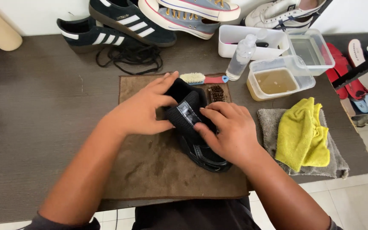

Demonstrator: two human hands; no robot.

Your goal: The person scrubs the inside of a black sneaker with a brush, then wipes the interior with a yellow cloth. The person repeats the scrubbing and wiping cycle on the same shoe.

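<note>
On the brown mat (pixel 150 166) at table centre lies a black shoe (pixel 192 127), and both hands close on it. Left hand (pixel 139 111) grips the heel end from nine o'clock, fingers curled over the collar. Right hand (pixel 231 132) presses on from three o'clock, fingertips on the tongue, palm covering the toe end. At twelve o'clock of the shoe, a pale brush (pixel 201 78) and a dark brush (pixel 217 93) lie on the mat edge. At one o'clock stand a clear bottle (pixel 241 55) and a tub (pixel 275 81) of murky water. At three o'clock a yellow cloth (pixel 301 134) lies on a grey towel (pixel 335 164). Black laces (pixel 128 57) sit at eleven o'clock.
</note>
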